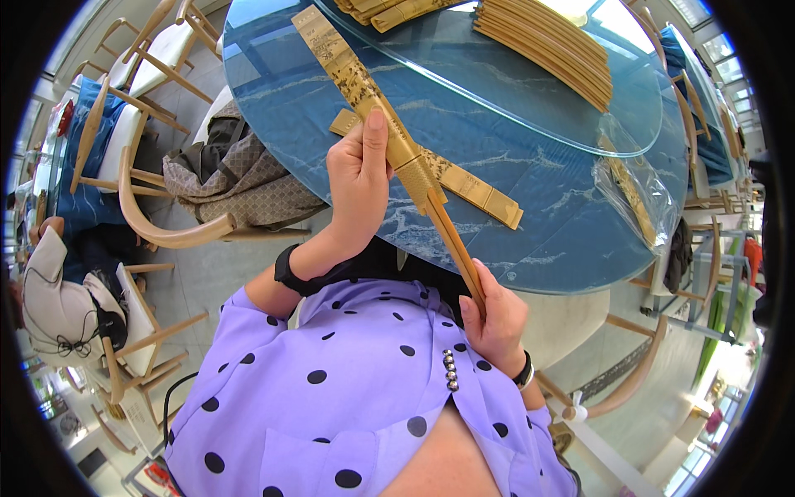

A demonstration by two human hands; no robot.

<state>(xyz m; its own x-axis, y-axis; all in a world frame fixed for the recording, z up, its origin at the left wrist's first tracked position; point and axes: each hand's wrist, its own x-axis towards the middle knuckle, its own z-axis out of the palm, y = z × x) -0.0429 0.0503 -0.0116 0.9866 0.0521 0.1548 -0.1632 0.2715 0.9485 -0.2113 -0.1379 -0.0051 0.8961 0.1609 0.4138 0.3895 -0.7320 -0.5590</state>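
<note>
My left hand [361,178] is closed round a long gold paper sleeve [352,79] with dark print, its thumb lying along the top face. Out of the sleeve's lower end come wooden chopsticks [454,240], partly inside it and slanting down to the right. Their free ends are pinched in my right hand [497,319], close to my body. Beneath the held sleeve, another flat gold sleeve [472,189] lies slantwise on the blue marbled table [530,248]. Whether that one has anything in it cannot be seen.
A glass turntable [497,99] carries a row of gold chopstick packs [542,50] and more gold packs [397,12]. On the table's right lies a clear plastic bag [633,190] with a gold strip inside. A wooden chair [178,236] with a patterned bag [240,178] stands left.
</note>
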